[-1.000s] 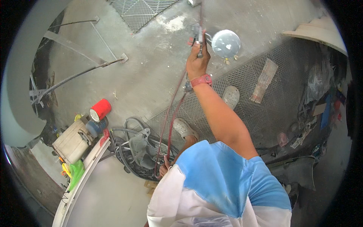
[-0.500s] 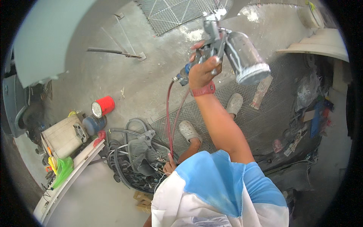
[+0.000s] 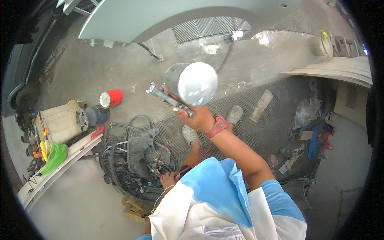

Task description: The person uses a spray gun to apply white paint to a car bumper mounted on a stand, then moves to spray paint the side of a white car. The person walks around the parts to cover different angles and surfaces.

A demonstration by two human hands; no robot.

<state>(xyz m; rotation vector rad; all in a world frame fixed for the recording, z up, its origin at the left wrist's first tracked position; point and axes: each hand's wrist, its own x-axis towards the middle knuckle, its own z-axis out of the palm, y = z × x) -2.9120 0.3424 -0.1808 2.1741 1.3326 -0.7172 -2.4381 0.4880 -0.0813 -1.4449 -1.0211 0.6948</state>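
My right hand (image 3: 196, 118) is closed round a spray gun (image 3: 172, 99), whose metal body points up and left. Its cup (image 3: 198, 83) tilts toward me, so the whitish, paint-smeared end faces up and hides some of my fingers. Low beside my waist, my left hand (image 3: 170, 180) is closed on a thin red air hose (image 3: 202, 157), which loops past my legs. Ahead of the gun and apart from it hangs a pale grey-green car fender (image 3: 120, 20) with a curved wheel arch.
A red can (image 3: 115, 97) and a blue container (image 3: 96, 115) lie at left, beside a beige box-shaped part (image 3: 60, 124). Tangled hoses and dark parts (image 3: 138, 156) lie close to my left. Ribbed mats (image 3: 256, 132) cover floor under my feet. A whitish panel (image 3: 336, 70) stands at right.
My right hand has moved left and nearer to me, turning the spray gun so its cup end faces up. More of the fender shows. My left hand has shifted slightly left and down.
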